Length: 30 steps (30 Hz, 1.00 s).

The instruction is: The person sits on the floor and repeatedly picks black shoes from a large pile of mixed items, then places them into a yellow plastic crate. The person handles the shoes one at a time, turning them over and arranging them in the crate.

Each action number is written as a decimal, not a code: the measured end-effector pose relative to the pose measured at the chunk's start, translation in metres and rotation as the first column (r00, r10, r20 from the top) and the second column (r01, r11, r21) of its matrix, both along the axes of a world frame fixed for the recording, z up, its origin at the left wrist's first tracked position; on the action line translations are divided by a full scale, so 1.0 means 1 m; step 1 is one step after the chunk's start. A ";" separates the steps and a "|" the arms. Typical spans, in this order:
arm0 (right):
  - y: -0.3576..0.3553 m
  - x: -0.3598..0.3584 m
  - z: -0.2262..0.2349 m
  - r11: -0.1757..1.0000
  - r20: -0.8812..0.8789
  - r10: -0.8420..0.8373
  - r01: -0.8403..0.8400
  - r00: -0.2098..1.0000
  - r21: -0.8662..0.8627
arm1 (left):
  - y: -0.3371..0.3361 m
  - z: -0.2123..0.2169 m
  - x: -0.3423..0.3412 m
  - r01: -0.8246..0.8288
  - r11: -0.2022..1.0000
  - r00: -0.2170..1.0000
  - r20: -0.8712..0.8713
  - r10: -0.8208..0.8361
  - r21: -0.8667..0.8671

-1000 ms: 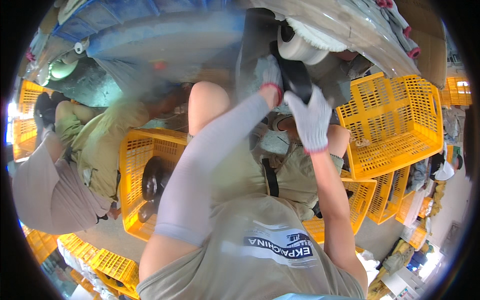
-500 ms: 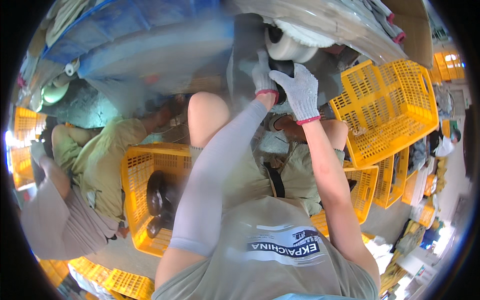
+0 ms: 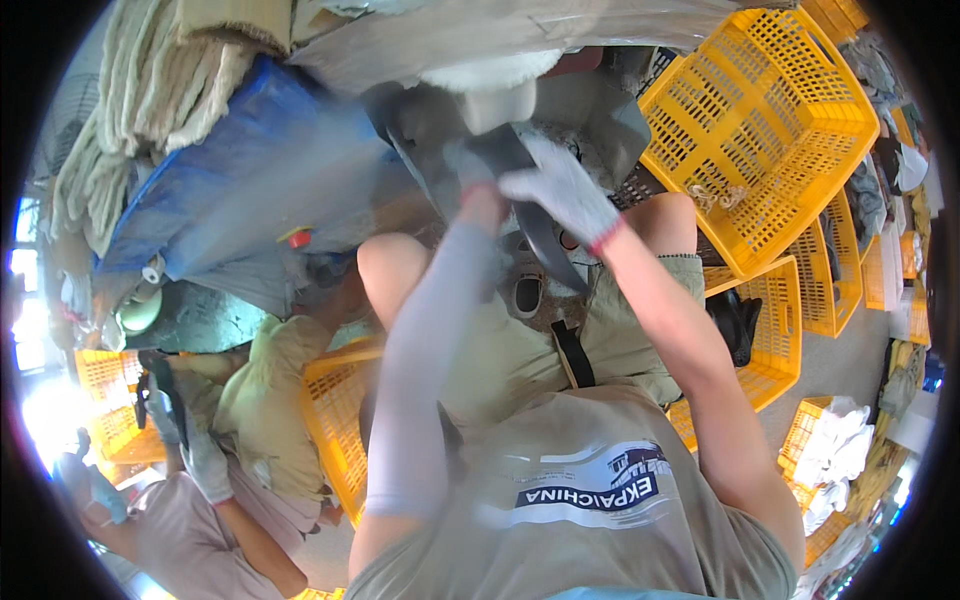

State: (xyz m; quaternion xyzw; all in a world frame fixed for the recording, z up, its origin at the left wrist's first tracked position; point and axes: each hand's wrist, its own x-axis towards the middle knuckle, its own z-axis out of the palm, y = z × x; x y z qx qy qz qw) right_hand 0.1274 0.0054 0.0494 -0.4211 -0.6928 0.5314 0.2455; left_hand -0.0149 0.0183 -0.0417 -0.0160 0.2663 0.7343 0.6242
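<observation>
In the head view, the white-gloved right hand [image 3: 565, 192] shows its thumb spread wide from its fingers, over a curved, glossy black piece [image 3: 545, 240] that extends below them. The left hand [image 3: 472, 165] is blurred beside it, grip undeterminable; a white, smooth roller [image 3: 498, 108] sits just above its fingers.

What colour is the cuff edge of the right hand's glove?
The cuff edge at the right hand is pinkish red; it shows best in the head view.

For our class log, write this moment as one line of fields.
left hand: gloved, blurred, at black piece | right hand: gloved, touching black piece | nearby: white fluffy material, yellow crate
</observation>
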 end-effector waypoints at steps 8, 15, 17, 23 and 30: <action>-0.038 0.039 -0.036 0.973 -0.096 -0.116 0.132 0.989 0.188 | -0.032 -0.010 0.025 -0.287 0.958 0.159 -0.987 0.029 -0.018; 0.016 0.005 -0.022 0.982 0.010 -0.086 0.083 0.996 0.167 | -0.009 -0.021 0.003 -0.372 0.880 0.445 -0.889 -0.111 -0.296; -0.013 0.022 -0.027 0.929 -0.135 -0.022 0.070 0.991 0.364 | -0.033 -0.029 0.015 -0.395 0.919 0.179 -0.981 0.077 0.000; -0.047 0.035 -0.028 0.903 -0.127 -0.115 0.157 0.985 0.400 | -0.056 -0.034 0.030 -0.223 0.940 -0.064 -0.967 0.248 0.256; -0.049 0.015 0.049 0.999 0.150 -0.043 0.047 0.988 -0.019 | -0.037 -0.034 0.019 -0.134 0.991 0.599 -0.799 0.056 -0.031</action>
